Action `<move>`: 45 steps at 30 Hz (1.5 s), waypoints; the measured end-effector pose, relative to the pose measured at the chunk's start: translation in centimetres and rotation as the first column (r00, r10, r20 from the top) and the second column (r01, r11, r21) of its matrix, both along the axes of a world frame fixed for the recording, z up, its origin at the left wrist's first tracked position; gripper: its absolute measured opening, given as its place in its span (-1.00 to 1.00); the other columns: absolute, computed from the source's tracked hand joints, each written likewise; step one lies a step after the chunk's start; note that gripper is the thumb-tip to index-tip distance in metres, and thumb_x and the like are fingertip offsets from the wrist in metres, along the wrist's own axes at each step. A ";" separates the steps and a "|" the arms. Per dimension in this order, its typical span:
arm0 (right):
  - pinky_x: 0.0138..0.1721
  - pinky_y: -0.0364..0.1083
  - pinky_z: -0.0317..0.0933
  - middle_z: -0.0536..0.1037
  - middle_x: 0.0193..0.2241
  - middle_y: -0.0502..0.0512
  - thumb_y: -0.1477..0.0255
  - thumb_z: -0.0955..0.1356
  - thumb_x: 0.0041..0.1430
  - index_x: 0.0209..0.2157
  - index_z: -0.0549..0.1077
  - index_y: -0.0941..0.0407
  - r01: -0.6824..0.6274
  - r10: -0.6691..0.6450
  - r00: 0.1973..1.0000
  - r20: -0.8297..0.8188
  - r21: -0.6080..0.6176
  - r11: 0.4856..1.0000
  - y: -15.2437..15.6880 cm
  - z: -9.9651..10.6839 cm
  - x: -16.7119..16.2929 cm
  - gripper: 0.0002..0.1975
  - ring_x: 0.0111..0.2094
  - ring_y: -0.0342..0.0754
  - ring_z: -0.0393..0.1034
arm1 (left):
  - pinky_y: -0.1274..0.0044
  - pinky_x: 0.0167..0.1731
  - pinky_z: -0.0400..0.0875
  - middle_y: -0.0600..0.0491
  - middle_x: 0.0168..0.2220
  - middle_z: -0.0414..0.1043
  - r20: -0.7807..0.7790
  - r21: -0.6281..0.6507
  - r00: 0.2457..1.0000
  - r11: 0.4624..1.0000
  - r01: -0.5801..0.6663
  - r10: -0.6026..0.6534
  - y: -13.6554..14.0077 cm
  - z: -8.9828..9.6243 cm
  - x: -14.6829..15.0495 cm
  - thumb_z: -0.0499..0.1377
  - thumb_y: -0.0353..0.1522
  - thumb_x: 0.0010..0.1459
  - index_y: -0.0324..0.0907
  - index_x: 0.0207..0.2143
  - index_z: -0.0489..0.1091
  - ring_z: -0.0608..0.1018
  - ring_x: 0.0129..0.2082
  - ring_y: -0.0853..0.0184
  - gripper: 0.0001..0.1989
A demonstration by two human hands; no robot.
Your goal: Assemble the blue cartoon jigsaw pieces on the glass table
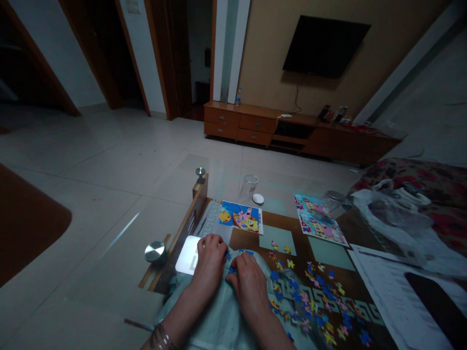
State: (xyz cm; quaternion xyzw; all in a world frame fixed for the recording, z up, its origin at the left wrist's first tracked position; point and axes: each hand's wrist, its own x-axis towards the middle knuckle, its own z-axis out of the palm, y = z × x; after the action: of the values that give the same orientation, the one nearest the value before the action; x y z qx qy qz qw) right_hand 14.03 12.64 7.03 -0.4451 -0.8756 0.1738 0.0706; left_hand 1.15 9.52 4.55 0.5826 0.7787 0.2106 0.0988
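Side by side over a pale greenish cloth (211, 311), my two hands are at several joined or adjoining blue jigsaw puzzle pieces (246, 252). With curled fingers, my left hand (211, 257) grips the edge of a blue piece at its fingertips. My right hand (250, 274) is closed, thumb and fingers pinching another blue piece partly hidden beneath it. To the right lie many loose jigsaw pieces (317, 296) in blue, yellow and pink. Just beyond my hands is a cartoon picture card (241, 217).
A glass jar (249, 187) and white lid (258, 199) stand on the glass table. Another colourful sheet (321, 221), a plastic bag (390, 223), papers (386, 272) and a dark phone-like object (434, 301) lie right. A bright white patch (187, 255) is by my left hand.
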 end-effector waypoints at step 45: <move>-0.14 -0.10 0.14 0.55 -0.22 0.19 0.62 0.37 0.10 -0.25 0.56 0.18 -0.115 0.114 0.981 0.159 -0.006 0.993 3.7 1.5 -1.8 -0.82 -0.13 0.06 0.38 | 0.33 -0.03 0.12 -0.01 -0.12 0.40 0.013 -0.002 1.000 1.000 -0.007 0.008 0.0 0.8 0.2 0.06 -0.53 0.20 -0.16 -0.27 0.45 0.33 -0.04 0.19 -0.81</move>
State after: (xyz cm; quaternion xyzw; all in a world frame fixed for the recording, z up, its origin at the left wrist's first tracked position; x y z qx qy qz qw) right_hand 12.25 16.34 8.54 -0.4062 -0.9029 0.1401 -0.0088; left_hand 1.36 9.48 5.30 0.5782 0.7805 0.2139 0.1038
